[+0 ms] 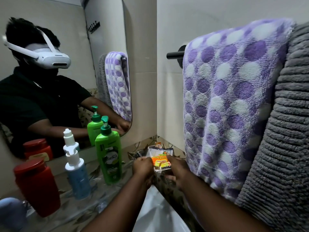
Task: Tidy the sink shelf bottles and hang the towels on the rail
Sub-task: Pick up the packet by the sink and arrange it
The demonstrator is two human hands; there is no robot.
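Both of my hands hold a small plastic packet [160, 158] with an orange label in the shelf corner. My left hand [143, 166] grips its left edge and my right hand [177, 168] grips its right edge. On the shelf to the left stand a green pump bottle [109, 156], a white and blue spray bottle [76, 171] and a red bottle [37, 186], all upright. A purple dotted towel [230, 104] and a grey ribbed towel [284, 139] hang side by side on the black rail [174, 55] at the right.
A mirror [63, 67] behind the shelf reflects the person, the bottles and the towels. The white sink basin [157, 213] lies below my arms. A blue object [10, 213] sits blurred at the lower left. The shelf [80, 213] has a leaf-patterned covering.
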